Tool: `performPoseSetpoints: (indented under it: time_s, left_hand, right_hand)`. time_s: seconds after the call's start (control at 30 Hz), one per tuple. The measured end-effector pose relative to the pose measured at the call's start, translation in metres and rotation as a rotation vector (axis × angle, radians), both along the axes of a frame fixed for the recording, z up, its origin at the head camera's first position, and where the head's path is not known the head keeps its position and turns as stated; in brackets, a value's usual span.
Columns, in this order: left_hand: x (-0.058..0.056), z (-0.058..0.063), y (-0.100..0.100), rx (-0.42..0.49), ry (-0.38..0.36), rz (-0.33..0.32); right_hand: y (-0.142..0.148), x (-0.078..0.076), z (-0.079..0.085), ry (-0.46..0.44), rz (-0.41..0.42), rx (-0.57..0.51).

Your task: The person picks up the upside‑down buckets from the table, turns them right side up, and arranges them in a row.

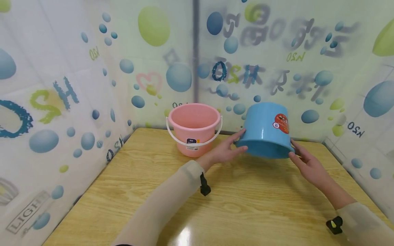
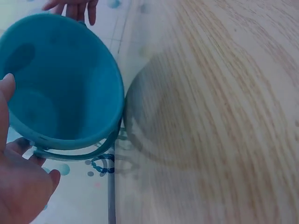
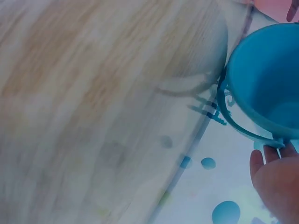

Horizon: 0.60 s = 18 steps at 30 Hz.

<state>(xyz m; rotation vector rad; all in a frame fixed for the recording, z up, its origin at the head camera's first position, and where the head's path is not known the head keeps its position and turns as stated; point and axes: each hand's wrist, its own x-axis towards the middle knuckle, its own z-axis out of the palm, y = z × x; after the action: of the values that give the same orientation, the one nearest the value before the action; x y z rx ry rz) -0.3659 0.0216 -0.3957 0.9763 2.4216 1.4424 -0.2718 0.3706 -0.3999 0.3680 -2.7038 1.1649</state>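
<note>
Gripping, both sides: left hand [image 1: 226,152], thumb and fingers curled about a rim at 8 o'clock; right hand [image 1: 309,167], thumb and fingers pinching the same rim at 4 o'clock. Clock centred on the blue bucket [image 1: 261,123], head view.

Blue bucket: one, between the hands, base upward, tilted, mouth facing down and toward the person; apparently raised off the desk [image 1: 246,212]. Red label [image 1: 281,123] at its 2 o'clock. Blue handle [image 3: 235,124], hanging beside the rim, visible in both wrist views.

Pink bucket [image 1: 194,134]: one, upright on the desk at 9 o'clock, near the left hand; white handle [image 1: 197,145] lowered across its front.

Wall covering [image 1: 277,54]: bubble-printed, from 9 through 12 to 3 o'clock.

Risks, as judged: support at two rim points only, so uneven loosening could pivot or drop the blue bucket; its loose handle could swing against the fingers; a sweep toward 9 o'clock could knock the pink bucket.
</note>
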Motion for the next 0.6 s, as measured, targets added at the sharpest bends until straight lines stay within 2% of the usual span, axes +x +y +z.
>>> performPoseSetpoints:
  time_s: [0.33,0.6]
  left_hand:
    - [0.003,0.016,-0.010,0.054,0.057,0.004]
    - [0.007,0.028,-0.016,0.125,0.077,0.007]
  right_hand:
    - [-0.009,0.002,0.002,0.062,0.062,-0.119]
    - [-0.016,0.001,0.007,0.066,0.122,-0.200]
